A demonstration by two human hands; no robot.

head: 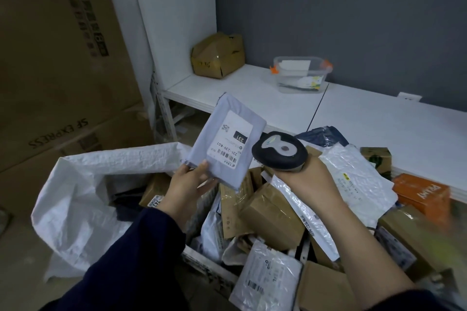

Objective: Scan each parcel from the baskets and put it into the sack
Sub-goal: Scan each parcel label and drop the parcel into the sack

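The pale grey mailer parcel (227,144) is being held up in the air above the gap between sack and basket, tilted, with its printed label (231,142) facing the camera. It is neither in the basket nor in the sack, so by my reading it is sitting at the scanning step, and no scan light is showing on the label. The left hand (188,184) is pinching the parcel's lower corner, its thumb (202,168) pressing on the front face and the other fingers hiding behind the bag. Just beside the parcel's right edge, the right hand (310,179) is wrapping round the grip of a handheld barcode scanner (279,153). The dark head of the scanner is pointing away from the camera, and its fingers are mostly hiding under it, so I cannot tell whether the trigger is being pressed. To the left, the white woven sack (75,197) is gaping open and already holding a few items, among them a brown box (154,194). Below the hands, the basket (202,262) is brimming with brown cartons (273,217) and white bubble mailers (353,174), so I judge that most of the job is waiting to be done. Behind, a white shelf (252,88) is carrying a clear plastic container (299,74).
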